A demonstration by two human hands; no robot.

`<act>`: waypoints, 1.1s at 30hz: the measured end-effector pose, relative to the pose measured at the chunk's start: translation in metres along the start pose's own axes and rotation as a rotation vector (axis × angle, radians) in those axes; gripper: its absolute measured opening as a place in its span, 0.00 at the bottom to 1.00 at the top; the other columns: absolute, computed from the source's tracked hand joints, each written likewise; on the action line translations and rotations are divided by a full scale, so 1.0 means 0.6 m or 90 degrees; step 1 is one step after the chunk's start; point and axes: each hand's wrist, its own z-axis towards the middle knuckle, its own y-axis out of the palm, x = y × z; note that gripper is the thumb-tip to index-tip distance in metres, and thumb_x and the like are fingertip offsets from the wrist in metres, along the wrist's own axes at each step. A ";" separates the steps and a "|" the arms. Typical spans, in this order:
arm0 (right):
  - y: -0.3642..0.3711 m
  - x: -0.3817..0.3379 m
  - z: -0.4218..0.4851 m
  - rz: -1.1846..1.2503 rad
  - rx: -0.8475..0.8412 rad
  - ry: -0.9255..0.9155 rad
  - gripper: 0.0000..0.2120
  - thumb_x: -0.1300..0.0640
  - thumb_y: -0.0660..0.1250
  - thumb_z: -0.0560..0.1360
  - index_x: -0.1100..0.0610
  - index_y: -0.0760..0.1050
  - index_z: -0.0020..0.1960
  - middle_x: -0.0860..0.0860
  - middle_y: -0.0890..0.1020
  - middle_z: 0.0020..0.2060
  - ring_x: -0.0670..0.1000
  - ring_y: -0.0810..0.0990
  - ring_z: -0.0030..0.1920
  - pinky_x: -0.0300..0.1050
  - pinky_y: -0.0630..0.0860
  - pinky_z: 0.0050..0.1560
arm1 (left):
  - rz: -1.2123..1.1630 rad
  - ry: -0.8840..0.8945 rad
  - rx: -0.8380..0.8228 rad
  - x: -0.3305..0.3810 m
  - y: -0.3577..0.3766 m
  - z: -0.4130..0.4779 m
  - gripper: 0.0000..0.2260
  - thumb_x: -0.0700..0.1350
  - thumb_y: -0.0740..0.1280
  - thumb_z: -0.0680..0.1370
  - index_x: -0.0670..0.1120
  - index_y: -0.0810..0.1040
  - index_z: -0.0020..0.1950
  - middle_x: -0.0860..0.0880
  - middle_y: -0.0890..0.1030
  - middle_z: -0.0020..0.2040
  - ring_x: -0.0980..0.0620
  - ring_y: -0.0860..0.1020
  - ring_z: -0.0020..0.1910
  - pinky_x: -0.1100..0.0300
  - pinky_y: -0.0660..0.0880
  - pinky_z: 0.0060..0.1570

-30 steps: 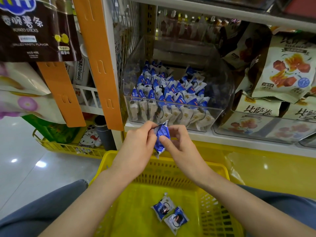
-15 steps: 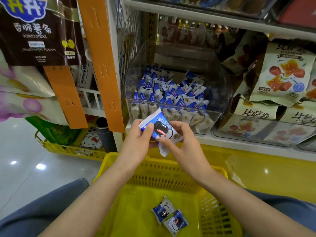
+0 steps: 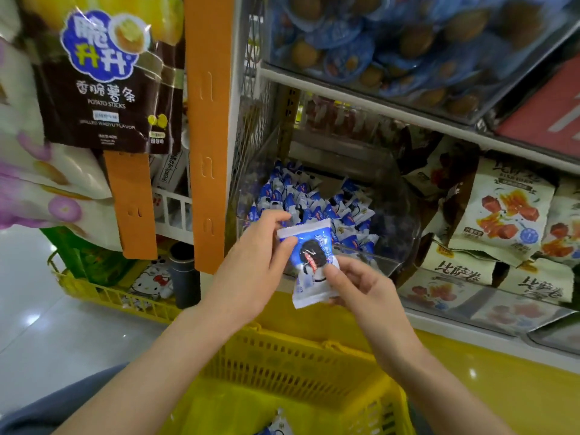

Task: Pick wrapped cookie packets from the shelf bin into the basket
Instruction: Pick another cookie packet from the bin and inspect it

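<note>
Both hands pinch one cookie packet [image 3: 310, 262] between them, left hand [image 3: 251, 271] at its upper left, right hand [image 3: 361, 290] at its lower right, above the basket [image 3: 298, 362], before the bin [image 3: 392, 215].

Glossy film cookie packet [image 3: 309, 262], clear, seemingly plastic bin [image 3: 405, 227], perforated plastic basket [image 3: 292, 359].

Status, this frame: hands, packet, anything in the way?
Left hand and right hand both pinch one packet. Packet held up between bin and basket, not yet dropped. Nothing seen blocking the basket.
</note>
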 end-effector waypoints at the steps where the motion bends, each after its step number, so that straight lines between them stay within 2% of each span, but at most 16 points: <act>1: -0.007 -0.010 0.010 -0.011 0.020 -0.023 0.09 0.54 0.66 0.71 0.53 0.79 0.50 0.46 0.85 0.41 0.41 0.82 0.40 0.32 0.75 0.34 | 0.030 0.030 0.013 0.001 -0.004 0.010 0.16 0.51 0.58 0.78 0.53 0.65 0.66 0.56 0.74 0.57 0.61 0.74 0.53 0.68 0.74 0.46; 3: -0.022 -0.033 0.041 -0.042 0.070 -0.059 0.10 0.52 0.66 0.71 0.53 0.79 0.51 0.46 0.85 0.42 0.42 0.82 0.41 0.32 0.76 0.36 | 0.095 0.091 0.037 -0.002 -0.010 0.032 0.16 0.50 0.58 0.79 0.51 0.65 0.67 0.53 0.73 0.60 0.57 0.71 0.59 0.59 0.70 0.58; 4: -0.030 -0.044 0.063 -0.062 0.102 -0.076 0.08 0.53 0.67 0.73 0.53 0.79 0.50 0.46 0.85 0.41 0.41 0.82 0.40 0.32 0.76 0.36 | 0.143 0.115 0.032 -0.005 -0.012 0.042 0.16 0.49 0.58 0.80 0.50 0.66 0.67 0.52 0.73 0.61 0.56 0.70 0.60 0.59 0.68 0.60; 6: -0.042 -0.059 0.118 -0.149 0.165 -0.118 0.05 0.54 0.66 0.75 0.52 0.78 0.49 0.43 0.84 0.39 0.39 0.81 0.38 0.29 0.75 0.36 | 0.254 0.152 -0.006 -0.020 -0.011 0.058 0.15 0.50 0.56 0.80 0.49 0.68 0.66 0.51 0.74 0.61 0.53 0.70 0.60 0.59 0.64 0.58; 8: -0.047 -0.065 0.182 -0.285 0.228 -0.151 0.07 0.52 0.66 0.75 0.53 0.77 0.52 0.41 0.81 0.39 0.38 0.79 0.37 0.26 0.73 0.36 | 0.342 0.170 -0.041 -0.035 -0.006 0.066 0.15 0.51 0.52 0.81 0.49 0.71 0.63 0.51 0.77 0.59 0.52 0.73 0.58 0.59 0.64 0.55; 10: -0.052 -0.057 0.245 -0.388 0.262 -0.152 0.11 0.52 0.65 0.76 0.57 0.77 0.54 0.49 0.82 0.44 0.43 0.79 0.41 0.32 0.73 0.40 | 0.391 0.189 -0.048 -0.042 -0.003 0.067 0.18 0.53 0.49 0.81 0.48 0.75 0.57 0.50 0.80 0.53 0.50 0.76 0.52 0.57 0.66 0.51; 12: -0.057 -0.039 0.303 -0.460 0.256 -0.110 0.13 0.53 0.62 0.78 0.60 0.77 0.57 0.56 0.81 0.48 0.52 0.79 0.47 0.40 0.71 0.43 | 0.410 0.207 -0.040 -0.045 -0.002 0.067 0.22 0.53 0.46 0.80 0.48 0.79 0.50 0.50 0.82 0.45 0.50 0.78 0.44 0.56 0.69 0.46; 15: -0.063 -0.018 0.373 -0.507 0.228 -0.042 0.15 0.52 0.58 0.80 0.59 0.73 0.61 0.57 0.79 0.53 0.53 0.77 0.48 0.40 0.69 0.40 | 0.414 0.241 -0.016 -0.054 0.000 0.070 0.21 0.53 0.48 0.79 0.48 0.79 0.45 0.52 0.81 0.38 0.51 0.78 0.38 0.57 0.71 0.42; 18: -0.060 -0.008 0.428 -0.558 0.236 0.008 0.16 0.54 0.59 0.79 0.60 0.72 0.64 0.59 0.77 0.60 0.57 0.76 0.58 0.46 0.71 0.53 | 0.405 0.283 -0.001 -0.064 -0.001 0.073 0.19 0.52 0.50 0.79 0.49 0.79 0.43 0.53 0.80 0.37 0.52 0.77 0.36 0.57 0.72 0.40; 19: -0.058 -0.004 0.440 -0.587 0.234 0.016 0.16 0.54 0.59 0.79 0.60 0.72 0.64 0.60 0.77 0.60 0.58 0.76 0.59 0.46 0.70 0.54 | 0.399 0.290 0.003 -0.066 -0.001 0.074 0.19 0.51 0.50 0.78 0.49 0.79 0.43 0.53 0.80 0.37 0.52 0.77 0.36 0.57 0.73 0.40; 22: -0.054 0.010 0.459 -0.651 0.184 0.021 0.15 0.56 0.61 0.78 0.62 0.74 0.61 0.60 0.77 0.59 0.58 0.76 0.58 0.45 0.70 0.52 | 0.385 0.299 0.010 -0.071 0.001 0.075 0.18 0.51 0.51 0.79 0.49 0.79 0.43 0.53 0.80 0.36 0.52 0.76 0.36 0.57 0.73 0.40; 27: -0.048 0.025 0.468 -0.647 0.100 0.058 0.14 0.61 0.67 0.74 0.61 0.73 0.59 0.57 0.77 0.57 0.53 0.76 0.53 0.41 0.69 0.48 | 0.381 0.292 0.021 -0.072 0.005 0.076 0.18 0.50 0.51 0.79 0.48 0.80 0.43 0.52 0.80 0.36 0.52 0.76 0.36 0.57 0.74 0.40; 28: -0.046 0.026 0.470 -0.630 0.077 0.068 0.15 0.61 0.68 0.73 0.61 0.74 0.59 0.56 0.79 0.54 0.52 0.77 0.51 0.37 0.70 0.46 | 0.380 0.291 0.021 -0.071 0.005 0.076 0.17 0.50 0.52 0.79 0.48 0.79 0.43 0.52 0.80 0.36 0.52 0.76 0.36 0.57 0.74 0.40; 30: -0.042 0.027 0.471 -0.588 0.032 0.075 0.12 0.58 0.67 0.75 0.60 0.75 0.57 0.51 0.80 0.41 0.47 0.79 0.39 0.27 0.71 0.32 | 0.380 0.292 0.021 -0.071 0.005 0.076 0.16 0.50 0.53 0.79 0.48 0.79 0.43 0.52 0.79 0.37 0.52 0.76 0.36 0.56 0.73 0.41; 31: -0.040 0.029 0.471 -0.568 0.024 0.075 0.11 0.56 0.65 0.76 0.60 0.75 0.56 0.50 0.79 0.36 0.45 0.78 0.34 0.27 0.70 0.26 | 0.379 0.292 0.022 -0.071 0.005 0.075 0.16 0.50 0.53 0.79 0.48 0.79 0.43 0.52 0.79 0.37 0.52 0.76 0.36 0.56 0.73 0.41; 33: -0.039 0.037 0.471 -0.524 0.022 0.084 0.11 0.55 0.63 0.77 0.60 0.75 0.56 0.50 0.77 0.36 0.45 0.78 0.34 0.32 0.72 0.27 | 0.376 0.293 0.025 -0.071 0.005 0.075 0.16 0.50 0.53 0.79 0.49 0.79 0.43 0.52 0.79 0.37 0.52 0.75 0.36 0.56 0.73 0.41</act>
